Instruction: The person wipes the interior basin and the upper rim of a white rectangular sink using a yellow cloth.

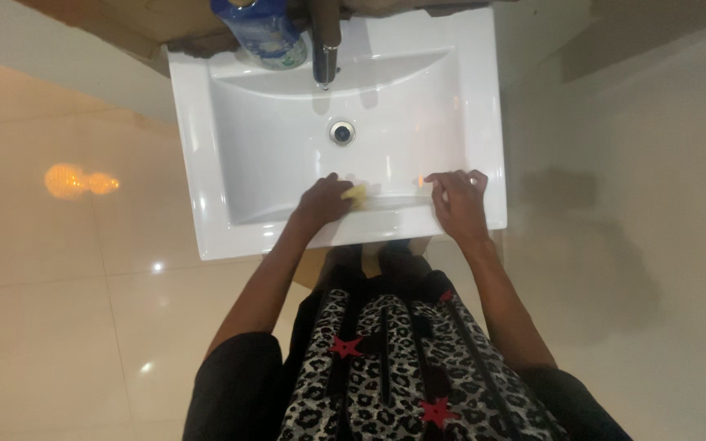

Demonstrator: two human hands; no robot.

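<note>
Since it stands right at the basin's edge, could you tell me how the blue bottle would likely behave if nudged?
The blue bottle looks tall and narrow, so it may tip easily. Its glossy plastic is probably slippery, and it stands on the sink rim, so it could fall in.

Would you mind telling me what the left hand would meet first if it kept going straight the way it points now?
Probably the yellow sponge already under the left hand, then bare basin floor towards the drain; depth is hard to judge from above.

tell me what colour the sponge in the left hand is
Yellow sponge, seen in the head view.
</note>
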